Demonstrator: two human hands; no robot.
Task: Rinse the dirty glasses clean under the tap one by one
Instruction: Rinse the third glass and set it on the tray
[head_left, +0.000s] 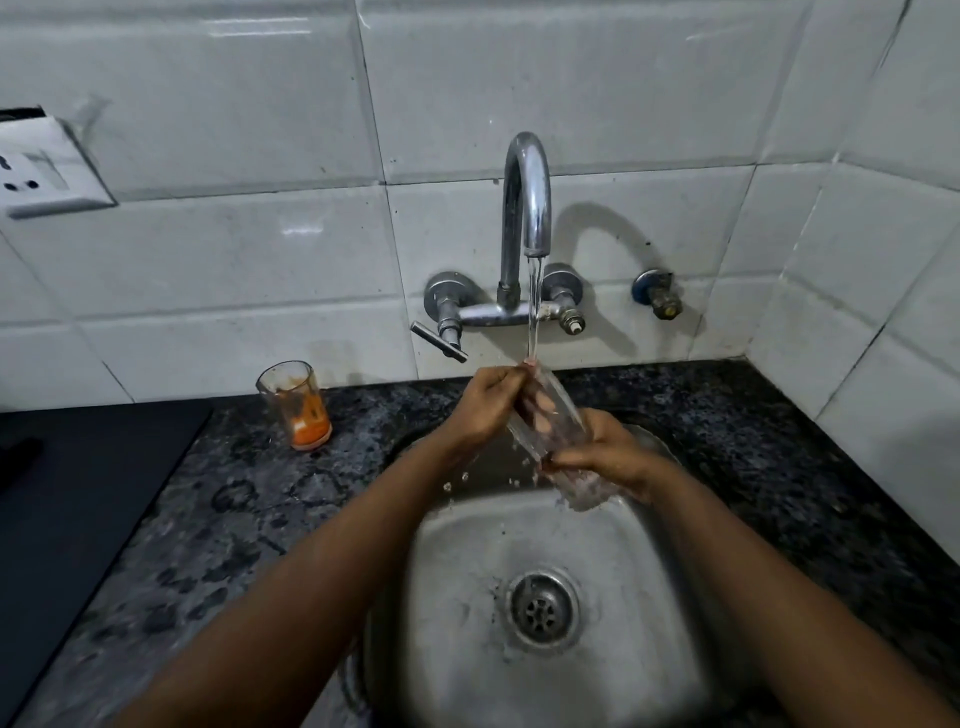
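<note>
A clear drinking glass (558, 410) is tilted over the steel sink (467, 545), its mouth up and to the left under the running stream from the chrome tap (527, 192). My right hand (605, 457) grips the glass near its base. My left hand (485, 402) is at the rim, with fingers reaching inside the glass. Water splashes off the base. A second glass (296, 405), smeared with orange residue and holding orange dregs, stands upright on the counter to the left of the sink.
The dark speckled stone counter (218, 519) surrounds the sink and is wet in patches. A black hob surface (67, 493) lies at the far left. A tap lever (439, 340) sticks out left of the spout. White tiles and a socket plate (47, 171) cover the wall.
</note>
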